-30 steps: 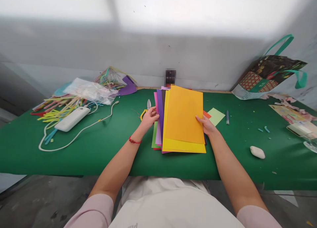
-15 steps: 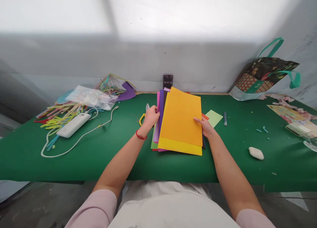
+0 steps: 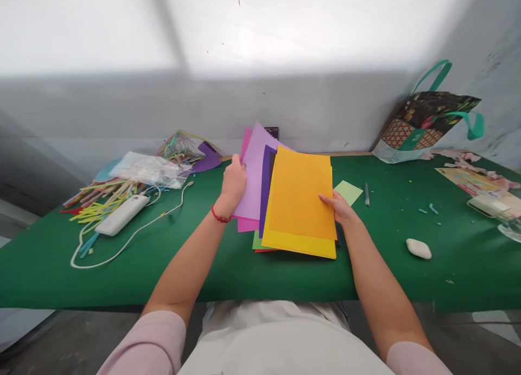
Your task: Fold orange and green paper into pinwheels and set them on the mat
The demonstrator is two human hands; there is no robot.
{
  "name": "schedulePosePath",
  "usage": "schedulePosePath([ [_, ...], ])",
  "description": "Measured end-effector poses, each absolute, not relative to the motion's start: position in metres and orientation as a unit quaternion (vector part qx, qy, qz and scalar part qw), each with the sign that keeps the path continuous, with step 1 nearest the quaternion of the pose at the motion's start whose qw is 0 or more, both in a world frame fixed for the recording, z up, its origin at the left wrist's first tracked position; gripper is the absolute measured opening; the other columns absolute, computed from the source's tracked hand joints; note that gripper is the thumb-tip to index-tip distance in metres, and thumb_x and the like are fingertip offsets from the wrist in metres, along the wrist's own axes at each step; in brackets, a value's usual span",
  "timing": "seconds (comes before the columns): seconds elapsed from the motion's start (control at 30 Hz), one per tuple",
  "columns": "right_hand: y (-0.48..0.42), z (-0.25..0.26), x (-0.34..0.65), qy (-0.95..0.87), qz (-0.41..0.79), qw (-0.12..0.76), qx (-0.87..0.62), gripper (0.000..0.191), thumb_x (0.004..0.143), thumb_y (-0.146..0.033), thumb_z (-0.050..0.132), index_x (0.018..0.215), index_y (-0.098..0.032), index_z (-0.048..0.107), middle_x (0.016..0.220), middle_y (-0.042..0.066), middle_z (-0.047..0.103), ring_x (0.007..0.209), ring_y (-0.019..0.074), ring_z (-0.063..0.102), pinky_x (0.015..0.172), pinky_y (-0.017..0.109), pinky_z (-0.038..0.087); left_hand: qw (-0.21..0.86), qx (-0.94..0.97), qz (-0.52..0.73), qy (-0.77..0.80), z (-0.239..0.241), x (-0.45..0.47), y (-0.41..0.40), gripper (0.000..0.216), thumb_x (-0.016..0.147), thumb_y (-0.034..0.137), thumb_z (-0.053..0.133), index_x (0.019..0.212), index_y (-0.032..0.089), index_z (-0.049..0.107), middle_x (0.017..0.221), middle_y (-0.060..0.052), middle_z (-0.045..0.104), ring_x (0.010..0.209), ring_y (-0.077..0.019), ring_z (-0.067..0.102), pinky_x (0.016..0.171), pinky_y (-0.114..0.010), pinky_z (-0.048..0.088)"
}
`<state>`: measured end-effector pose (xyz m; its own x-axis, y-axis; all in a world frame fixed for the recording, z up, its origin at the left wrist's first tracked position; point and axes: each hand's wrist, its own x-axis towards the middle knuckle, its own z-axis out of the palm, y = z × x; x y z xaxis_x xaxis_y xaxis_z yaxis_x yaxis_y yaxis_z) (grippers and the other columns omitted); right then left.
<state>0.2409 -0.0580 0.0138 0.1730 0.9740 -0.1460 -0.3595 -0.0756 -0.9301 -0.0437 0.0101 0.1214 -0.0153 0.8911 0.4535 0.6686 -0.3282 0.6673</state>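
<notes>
My left hand (image 3: 234, 184) is closed on the left edge of lilac and pink paper sheets (image 3: 257, 171), fanned out to the left of the pile. At the right, my right hand (image 3: 340, 205) grips the side of a stack of coloured paper (image 3: 303, 196), its thumb on the orange top sheet. Yellow, dark purple and black sheets show under the orange one. Beneath them, green and red sheet corners (image 3: 260, 245) peek out at the lower left. A small light green paper (image 3: 348, 193) lies just past my right hand.
Left on the green table (image 3: 203, 277) are a white power bank (image 3: 122, 215) with its cable, pipe cleaners (image 3: 109, 188) and a clear plastic bag (image 3: 150, 169). To the right are a marker (image 3: 367, 194), a white rounded object (image 3: 419, 248) and a patterned bag (image 3: 419, 128) against the wall.
My left hand has moved left and up, drawing the lilac and pink sheets partly out of the stack. My right hand keeps its hold on the stack. Scissors seen earlier are now hidden.
</notes>
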Motion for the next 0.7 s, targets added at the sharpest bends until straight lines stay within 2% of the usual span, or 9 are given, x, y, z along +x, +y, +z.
schedulePosePath([
  [0.1,-0.062,0.019,0.258,-0.332,0.547,0.620,-0.454,0.034,0.064,-0.024,0.075,0.096,-0.025,0.062,0.106,0.004,0.071,0.098,0.0284,0.067,0.085,0.045,0.057,0.169,0.655,0.467,0.569,0.122,-0.067,0.024,0.013,0.078,0.009,0.048,0.087,0.018,0.051,0.086,-0.007,0.060,0.083,-0.0219,0.058,0.078,-0.031,0.041],
  [0.2,-0.067,0.022,0.283,-0.333,0.524,0.642,-0.450,0.031,0.065,-0.025,0.075,0.094,-0.024,0.063,0.102,0.005,0.072,0.101,0.0295,0.065,0.087,0.046,0.056,0.265,0.609,0.476,0.576,0.111,-0.090,0.029,0.012,0.076,0.011,0.049,0.086,0.018,0.051,0.079,-0.003,0.061,0.073,-0.0170,0.057,0.072,-0.027,0.043],
  [0.3,-0.072,0.020,0.308,-0.301,0.460,0.701,-0.453,0.034,0.063,-0.025,0.075,0.095,-0.026,0.063,0.106,0.002,0.071,0.109,0.0279,0.062,0.091,0.044,0.054,0.365,0.549,0.450,0.603,0.092,-0.106,0.025,0.017,0.073,0.013,0.051,0.089,0.019,0.051,0.072,0.000,0.060,0.062,-0.0145,0.056,0.064,-0.025,0.044],
  [0.43,-0.078,0.016,0.323,-0.293,0.419,0.734,-0.448,0.032,0.066,-0.027,0.073,0.096,-0.028,0.062,0.112,0.001,0.069,0.118,0.0281,0.055,0.096,0.047,0.051,0.400,0.530,0.410,0.625,0.061,-0.118,0.011,0.016,0.067,0.011,0.053,0.081,0.018,0.051,0.066,0.000,0.060,0.053,-0.0148,0.055,0.056,-0.026,0.043],
  [0.53,-0.081,0.015,0.320,-0.260,0.429,0.736,-0.455,0.029,0.066,-0.024,0.072,0.094,-0.029,0.063,0.112,0.000,0.069,0.122,0.0269,0.051,0.099,0.046,0.049,0.394,0.526,0.396,0.642,0.043,-0.122,0.004,0.016,0.064,0.009,0.054,0.076,0.019,0.050,0.064,0.000,0.058,0.058,-0.0167,0.057,0.058,-0.026,0.043],
  [0.7,-0.079,0.023,0.313,-0.216,0.435,0.745,-0.457,0.027,0.068,-0.021,0.068,0.093,-0.030,0.063,0.110,-0.003,0.069,0.123,0.0251,0.050,0.102,0.044,0.047,0.358,0.538,0.405,0.647,0.040,-0.126,-0.001,0.025,0.055,0.001,0.055,0.071,0.020,0.052,0.075,-0.003,0.060,0.081,-0.0203,0.058,0.074,-0.027,0.042],
])
